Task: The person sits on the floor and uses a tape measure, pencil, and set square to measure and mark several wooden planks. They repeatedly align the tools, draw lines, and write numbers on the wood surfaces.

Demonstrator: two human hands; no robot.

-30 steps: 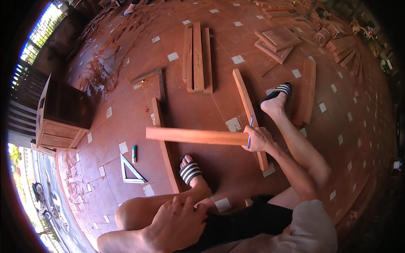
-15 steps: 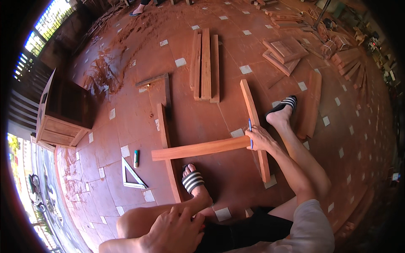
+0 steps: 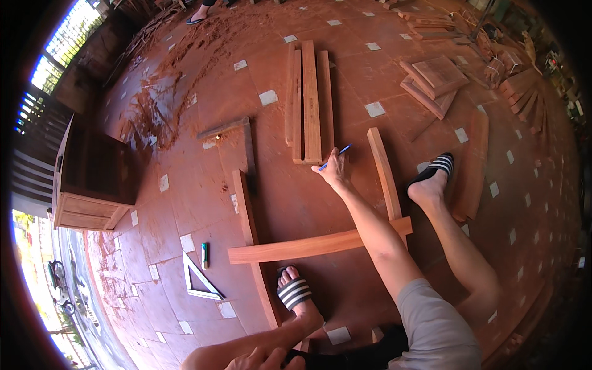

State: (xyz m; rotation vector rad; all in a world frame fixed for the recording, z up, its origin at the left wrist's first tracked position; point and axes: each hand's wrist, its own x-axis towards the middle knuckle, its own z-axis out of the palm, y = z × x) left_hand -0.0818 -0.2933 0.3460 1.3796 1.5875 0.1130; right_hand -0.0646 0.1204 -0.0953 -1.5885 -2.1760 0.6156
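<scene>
My right hand is closed around a slim blue pen, just in front of the near ends of a bundle of wooden bars. Below that arm a wooden crosspiece lies over two long bars, the left bar and the right bar. My forearm passes above the crosspiece near its right end. At the lower edge my left hand rests by my bent leg, partly cut off, its fingers loosely bent and apart with nothing seen in them.
Left of the frame lie a white set square and a green marker. A dark carpenter's square is beyond the left bar. A wooden cabinet stands far left; stacked panels and a wide board lie right.
My right hand has left the crosspiece's right end and moved up and left with the pen to the bundled bars. The whole view has shifted, and my left hand sits lower in it.
</scene>
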